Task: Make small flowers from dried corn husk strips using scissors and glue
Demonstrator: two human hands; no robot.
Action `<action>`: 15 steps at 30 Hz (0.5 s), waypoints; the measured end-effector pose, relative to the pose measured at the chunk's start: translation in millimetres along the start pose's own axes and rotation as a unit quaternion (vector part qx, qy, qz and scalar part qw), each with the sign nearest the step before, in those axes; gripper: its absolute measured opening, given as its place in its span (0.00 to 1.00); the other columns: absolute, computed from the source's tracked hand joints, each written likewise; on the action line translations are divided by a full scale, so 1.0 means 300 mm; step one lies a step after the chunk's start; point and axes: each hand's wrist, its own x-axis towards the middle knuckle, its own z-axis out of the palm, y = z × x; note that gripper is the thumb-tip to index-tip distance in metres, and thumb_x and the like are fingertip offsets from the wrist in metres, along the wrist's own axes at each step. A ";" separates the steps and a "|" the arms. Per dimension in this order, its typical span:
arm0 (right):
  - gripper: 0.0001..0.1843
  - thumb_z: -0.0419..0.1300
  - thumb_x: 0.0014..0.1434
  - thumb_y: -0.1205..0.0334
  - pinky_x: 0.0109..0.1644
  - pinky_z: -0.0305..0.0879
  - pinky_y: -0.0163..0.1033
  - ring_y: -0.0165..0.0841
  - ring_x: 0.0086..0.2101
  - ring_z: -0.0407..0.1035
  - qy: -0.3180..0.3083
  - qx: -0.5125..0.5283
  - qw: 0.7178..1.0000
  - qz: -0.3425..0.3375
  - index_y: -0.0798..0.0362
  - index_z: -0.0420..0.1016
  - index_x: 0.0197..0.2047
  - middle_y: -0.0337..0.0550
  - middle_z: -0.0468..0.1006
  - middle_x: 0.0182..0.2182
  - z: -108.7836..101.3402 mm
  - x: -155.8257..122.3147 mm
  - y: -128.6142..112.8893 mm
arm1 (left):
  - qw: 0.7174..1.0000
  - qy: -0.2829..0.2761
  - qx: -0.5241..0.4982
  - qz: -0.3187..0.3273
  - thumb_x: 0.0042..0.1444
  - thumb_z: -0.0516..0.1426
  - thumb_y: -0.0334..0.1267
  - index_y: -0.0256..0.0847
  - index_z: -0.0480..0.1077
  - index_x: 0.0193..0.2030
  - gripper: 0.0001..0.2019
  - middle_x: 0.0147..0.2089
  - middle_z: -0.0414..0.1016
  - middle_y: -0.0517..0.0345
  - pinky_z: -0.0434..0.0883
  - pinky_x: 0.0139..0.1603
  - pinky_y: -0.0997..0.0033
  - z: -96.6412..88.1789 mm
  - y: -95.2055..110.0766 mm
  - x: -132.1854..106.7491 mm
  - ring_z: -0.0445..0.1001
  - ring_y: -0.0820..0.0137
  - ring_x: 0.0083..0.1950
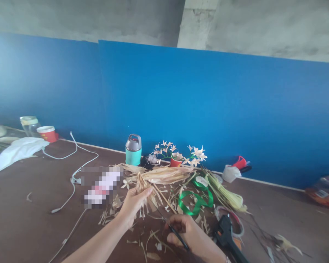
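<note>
Brown tabletop (pixel 60 171) is carrying a craft spread around a curling length of green ribbon (pixel 197 205). To the left of the ribbon, the left hand (pixel 136 204) is pinching a gathered piece of dried husk (pixel 141 182) between thumb and fingers. Closer to the wearer than the ribbon, the right hand (pixel 185 232) is curling its fingers around a slim black tool (pixel 182 241); its thin tip is pointing toward the left hand, and its exact kind is too blurred to tell. Husk scraps (pixel 152 256) are lying nearer the wearer than the ribbon, to its left. Beyond the ribbon, a long bundle of pale husks (pixel 167 176) is resting, with white flowers (pixel 197 156) spreading from a red cup (pixel 176 161) behind it. A turquoise canister (pixel 133 157) with a grey lid is standing beyond and left of the ribbon. To the ribbon's right, a yellow-green fibre bundle (pixel 230 197) is lying; nearer the wearer on that side, a black glue gun (pixel 225 231) is resting beside a tape roll (pixel 239 223).
</note>
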 end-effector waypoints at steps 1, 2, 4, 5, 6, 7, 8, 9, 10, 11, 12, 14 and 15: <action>0.16 0.67 0.38 0.58 0.22 0.50 0.28 0.24 0.21 0.56 0.001 0.000 1.000 -0.001 0.59 0.74 0.30 0.34 0.66 0.19 0.001 -0.001 -0.003 | 1.000 0.002 -0.004 0.001 0.34 0.67 0.46 0.37 0.71 0.20 0.14 0.11 0.52 0.71 0.47 0.17 0.78 0.001 0.000 -0.001 0.49 0.82 0.14; 0.16 0.67 0.38 0.59 0.22 0.51 0.28 0.24 0.22 0.56 0.000 0.003 1.000 -0.003 0.59 0.74 0.30 0.34 0.67 0.19 0.002 -0.001 -0.005 | 1.000 0.004 -0.005 0.002 0.33 0.67 0.46 0.37 0.71 0.20 0.15 0.11 0.52 0.72 0.47 0.16 0.78 0.001 -0.001 0.000 0.48 0.82 0.14; 0.16 0.68 0.37 0.59 0.24 0.51 0.29 0.24 0.22 0.57 -0.007 0.016 1.000 -0.005 0.59 0.74 0.30 0.34 0.67 0.20 0.004 0.001 -0.004 | 1.000 0.014 0.002 0.001 0.33 0.67 0.47 0.36 0.71 0.21 0.16 0.11 0.52 0.72 0.45 0.16 0.78 -0.001 -0.006 0.002 0.46 0.83 0.15; 0.17 0.68 0.37 0.59 0.24 0.52 0.29 0.25 0.23 0.57 -0.008 0.022 1.000 -0.009 0.59 0.73 0.30 0.35 0.68 0.21 0.004 0.003 -0.001 | 1.000 0.021 0.007 -0.002 0.32 0.67 0.48 0.36 0.71 0.20 0.17 0.12 0.51 0.72 0.44 0.17 0.78 -0.002 -0.010 0.004 0.45 0.83 0.15; 0.17 0.68 0.36 0.59 0.25 0.52 0.29 0.25 0.24 0.57 -0.007 0.024 1.000 -0.014 0.59 0.73 0.30 0.35 0.68 0.21 0.004 0.005 0.003 | 1.000 0.027 0.012 -0.005 0.32 0.67 0.48 0.35 0.70 0.20 0.17 0.12 0.51 0.72 0.43 0.17 0.78 -0.005 -0.013 0.006 0.45 0.83 0.16; 0.17 0.69 0.36 0.60 0.26 0.53 0.29 0.25 0.24 0.58 -0.004 0.024 0.999 -0.021 0.58 0.74 0.31 0.35 0.68 0.22 0.003 0.007 0.008 | 0.999 0.034 0.016 -0.008 0.33 0.66 0.49 0.35 0.70 0.20 0.18 0.12 0.50 0.72 0.42 0.17 0.78 -0.007 -0.017 0.009 0.44 0.83 0.16; 0.17 0.69 0.37 0.60 0.27 0.53 0.29 0.26 0.25 0.58 0.000 0.019 0.999 -0.027 0.58 0.74 0.31 0.35 0.69 0.22 0.003 0.009 0.013 | 0.999 0.040 0.019 -0.011 0.33 0.66 0.49 0.35 0.69 0.20 0.18 0.12 0.50 0.72 0.42 0.18 0.78 -0.009 -0.020 0.011 0.44 0.83 0.16; 0.16 0.68 0.38 0.60 0.27 0.53 0.29 0.26 0.25 0.58 0.005 0.013 0.999 -0.030 0.58 0.74 0.31 0.35 0.68 0.22 0.002 0.010 0.017 | 0.999 0.044 0.021 -0.012 0.34 0.66 0.49 0.35 0.70 0.21 0.18 0.12 0.49 0.72 0.42 0.18 0.78 -0.011 -0.024 0.013 0.44 0.83 0.16; 0.16 0.68 0.38 0.60 0.26 0.53 0.29 0.25 0.24 0.57 0.009 0.006 0.999 -0.031 0.58 0.74 0.31 0.35 0.68 0.22 0.002 0.012 0.020 | 0.999 0.046 0.023 -0.012 0.34 0.66 0.50 0.35 0.70 0.22 0.18 0.13 0.50 0.72 0.43 0.18 0.78 -0.013 -0.028 0.015 0.44 0.83 0.16; 0.16 0.68 0.38 0.60 0.25 0.52 0.29 0.25 0.24 0.57 0.012 -0.001 0.999 -0.031 0.58 0.74 0.31 0.34 0.67 0.21 0.002 0.013 0.023 | 0.998 0.048 0.025 -0.012 0.34 0.65 0.50 0.35 0.71 0.23 0.18 0.13 0.50 0.72 0.43 0.18 0.78 -0.015 -0.032 0.017 0.45 0.82 0.16; 0.16 0.68 0.38 0.60 0.24 0.51 0.29 0.24 0.23 0.56 0.014 -0.004 0.999 -0.029 0.58 0.74 0.31 0.34 0.66 0.20 0.002 0.013 0.025 | 0.998 0.049 0.027 -0.012 0.35 0.65 0.50 0.35 0.72 0.24 0.19 0.13 0.50 0.72 0.43 0.18 0.78 -0.016 -0.036 0.018 0.45 0.82 0.16; 0.16 0.68 0.38 0.60 0.22 0.50 0.28 0.23 0.21 0.54 0.011 0.001 1.000 -0.022 0.58 0.73 0.32 0.32 0.65 0.18 0.004 0.015 0.027 | 0.998 0.049 0.030 -0.008 0.35 0.65 0.50 0.34 0.73 0.25 0.19 0.13 0.50 0.71 0.42 0.18 0.78 -0.017 -0.043 0.019 0.45 0.82 0.16; 0.17 0.69 0.38 0.60 0.22 0.49 0.28 0.23 0.20 0.54 0.008 0.007 1.000 -0.019 0.58 0.73 0.31 0.32 0.65 0.18 0.005 0.016 0.028 | 0.998 0.049 0.031 -0.006 0.35 0.65 0.50 0.34 0.73 0.25 0.19 0.13 0.49 0.71 0.42 0.18 0.78 -0.017 -0.046 0.019 0.45 0.83 0.16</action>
